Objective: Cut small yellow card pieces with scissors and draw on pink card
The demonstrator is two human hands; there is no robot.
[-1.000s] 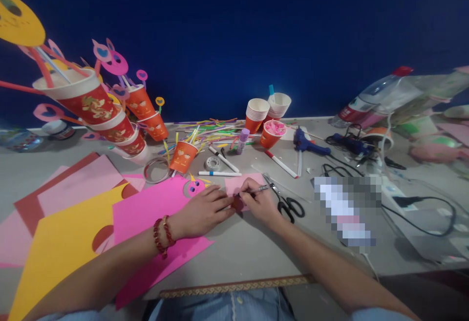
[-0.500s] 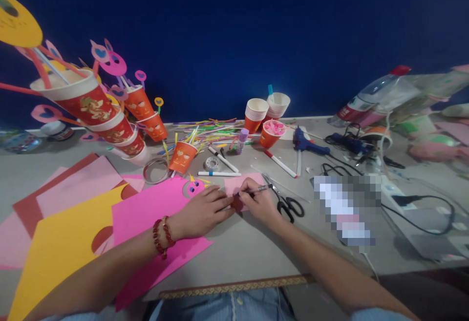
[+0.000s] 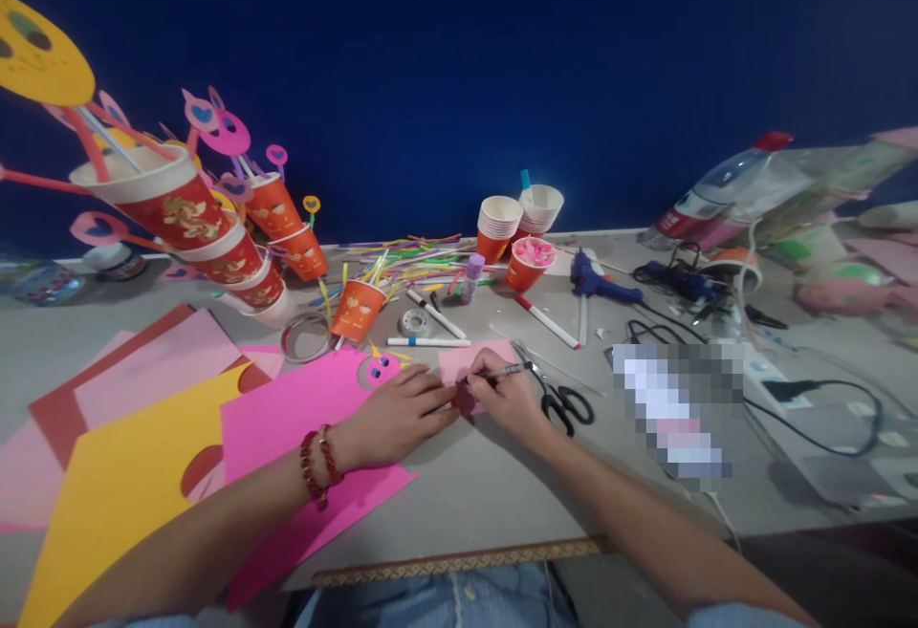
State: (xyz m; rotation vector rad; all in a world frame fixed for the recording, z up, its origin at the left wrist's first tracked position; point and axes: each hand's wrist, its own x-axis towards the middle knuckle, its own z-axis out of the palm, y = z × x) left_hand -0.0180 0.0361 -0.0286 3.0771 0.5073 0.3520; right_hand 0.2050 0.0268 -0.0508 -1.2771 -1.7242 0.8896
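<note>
My right hand (image 3: 504,396) is closed around a slim pen (image 3: 511,371), its tip low over a small light pink paper (image 3: 465,360). My left hand (image 3: 405,413) lies flat with its fingers stretched toward the pen tip, and the fingertips rest at the left edge of that paper. Under the left palm and wrist is a large bright pink sheet (image 3: 287,418). A small cut-out with a drawn smiling face (image 3: 382,368) lies just beyond the left hand. Black-handled scissors (image 3: 566,406) lie right of my right hand, partly hidden by it.
Decorated paper cups (image 3: 207,217) stand stacked at the left, near yellow paper (image 3: 136,456). Ahead are straws (image 3: 412,260), a glue stick (image 3: 471,278), tape (image 3: 414,323) and a red-capped marker (image 3: 549,322). A glue gun (image 3: 602,282), cables and a blurred-out object (image 3: 666,413) occupy the right.
The view has shifted slightly, so the cups at the left sit a little lower and farther right. Both hands keep nearly the same pose over the paper.
</note>
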